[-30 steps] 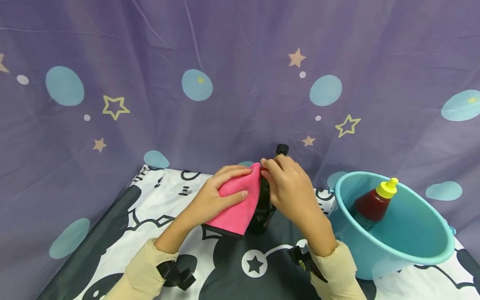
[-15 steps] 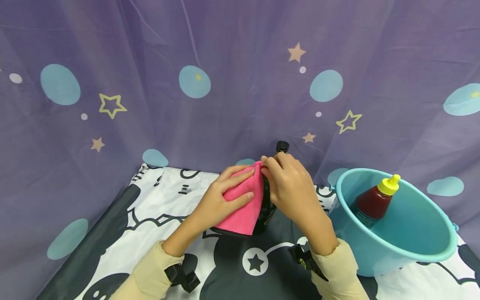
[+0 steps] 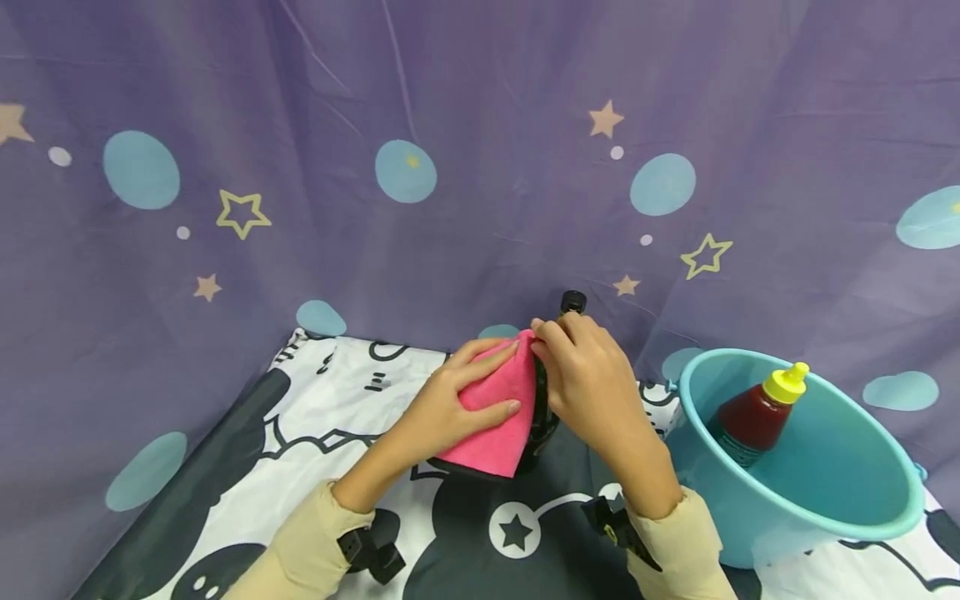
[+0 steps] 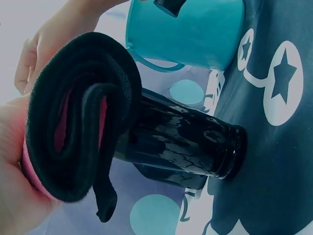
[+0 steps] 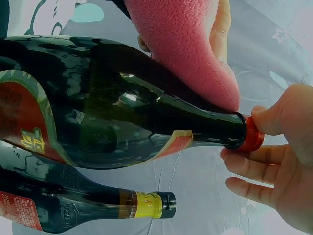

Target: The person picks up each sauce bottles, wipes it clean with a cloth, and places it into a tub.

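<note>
Left hand point(image 3: 438, 408): we see fingers gripping the folded pink cloth point(image 3: 501, 425) against the green glass bottle point(image 5: 117, 107) | Right hand point(image 3: 594, 383): fingers pinching its red top point(image 5: 253, 136) | Bottle: upright on patterned fabric point(image 3: 337, 367), beside another bottle point(image 5: 73, 200)

Green btl point(image 5: 112, 105) cut off R-wrist view, rear label txt point(image 5: 20, 213) illegible

Purple fabric backdrop point(image 3: 495, 75), lightly creased, hangs beyond the left hand point(image 3: 438, 408) and right hand point(image 3: 592, 379); printed with blue ovals point(image 3: 141, 169), white dots point(image 3: 59, 157), stars point(image 3: 605, 119). Black-and-white cartoon-print cloth point(image 3: 555, 567) lies beneath both hands, its far edge meeting the backdrop. Lighting around both hands: even, diffuse.
</note>
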Motion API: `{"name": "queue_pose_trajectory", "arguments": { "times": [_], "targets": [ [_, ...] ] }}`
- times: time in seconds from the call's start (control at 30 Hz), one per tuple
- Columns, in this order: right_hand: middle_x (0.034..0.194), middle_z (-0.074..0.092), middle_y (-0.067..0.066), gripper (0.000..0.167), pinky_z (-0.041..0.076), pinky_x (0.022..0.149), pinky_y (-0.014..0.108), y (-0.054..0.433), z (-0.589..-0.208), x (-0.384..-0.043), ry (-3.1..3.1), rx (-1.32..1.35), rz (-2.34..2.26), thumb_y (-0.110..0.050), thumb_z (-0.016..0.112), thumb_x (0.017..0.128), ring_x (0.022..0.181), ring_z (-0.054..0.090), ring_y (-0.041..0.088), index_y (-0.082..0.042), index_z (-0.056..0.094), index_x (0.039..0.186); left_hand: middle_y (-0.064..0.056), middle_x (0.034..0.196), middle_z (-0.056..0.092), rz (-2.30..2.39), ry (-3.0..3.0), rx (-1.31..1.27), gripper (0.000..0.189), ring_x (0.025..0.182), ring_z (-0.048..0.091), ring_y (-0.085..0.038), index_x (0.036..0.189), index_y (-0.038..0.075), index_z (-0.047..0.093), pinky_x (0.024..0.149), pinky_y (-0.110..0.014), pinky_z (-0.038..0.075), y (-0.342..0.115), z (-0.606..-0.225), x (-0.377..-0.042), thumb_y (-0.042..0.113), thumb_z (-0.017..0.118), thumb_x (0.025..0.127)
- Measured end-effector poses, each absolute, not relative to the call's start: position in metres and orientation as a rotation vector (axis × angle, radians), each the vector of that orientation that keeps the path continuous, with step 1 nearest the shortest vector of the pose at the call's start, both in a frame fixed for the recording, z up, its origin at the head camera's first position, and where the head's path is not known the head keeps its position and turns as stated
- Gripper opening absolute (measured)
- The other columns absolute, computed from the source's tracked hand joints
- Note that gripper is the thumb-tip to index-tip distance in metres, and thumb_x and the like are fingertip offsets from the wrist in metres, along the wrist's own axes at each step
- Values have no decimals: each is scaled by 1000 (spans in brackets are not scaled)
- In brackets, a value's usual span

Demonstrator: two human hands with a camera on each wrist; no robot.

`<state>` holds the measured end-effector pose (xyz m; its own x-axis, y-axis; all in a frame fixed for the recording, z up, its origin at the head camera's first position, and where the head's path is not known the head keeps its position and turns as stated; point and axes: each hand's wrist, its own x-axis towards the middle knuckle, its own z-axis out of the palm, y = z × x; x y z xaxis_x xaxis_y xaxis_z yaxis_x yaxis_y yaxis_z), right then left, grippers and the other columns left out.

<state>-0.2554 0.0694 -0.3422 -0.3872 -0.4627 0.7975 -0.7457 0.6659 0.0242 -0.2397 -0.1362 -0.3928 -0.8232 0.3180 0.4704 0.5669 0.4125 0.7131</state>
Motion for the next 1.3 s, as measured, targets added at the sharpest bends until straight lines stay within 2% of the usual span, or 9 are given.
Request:
{"name": "queue_pose_trajectory", "arguments": {
  "times": [0.2,0.47,0.83,1.17,1.3],
  "targets": [
    [84,58,9,18,45,62,35,72,-348,-255,-2048,932,435,-8,69,95,69,52,23,-1,71,111,6,152,46,-1416,-2443,-789,66,137,47,-16,154,31,46,101,-38,50,-134,-401,-240,28,74,94],
    [86,59,10,20,46,62,35,69,-346,-256,-2033,952,435,-9,69,95,69,52,24,0,72,113,5,151,47,-1468,-2401,-770,64,134,49,-17,153,27,48,96,-32,52,-137,-403,-240,25,74,94],
    [87,60,11,20,47,63,36,70,-343,-256,-2042,929,433,-10,68,96,70,53,24,0,72,114,3,149,49,-1486,-2372,-790,62,133,50,-18,152,26,51,94,-30,53,-136,-399,-244,20,73,94],
    [86,59,9,18,46,62,35,70,-346,-254,-2057,924,438,-9,69,95,69,51,23,-2,72,112,-2,146,53,-1314,-2419,-850,61,133,52,-20,149,21,54,104,-37,50,-141,-400,-244,20,75,92],
    [85,59,10,18,45,62,35,70,-342,-255,-2050,917,430,-9,69,96,69,51,23,-1,72,112,-6,143,55,-1200,-2428,-885,59,131,56,-22,147,17,57,104,-41,50,-145,-392,-245,17,76,91]
  ]
}}
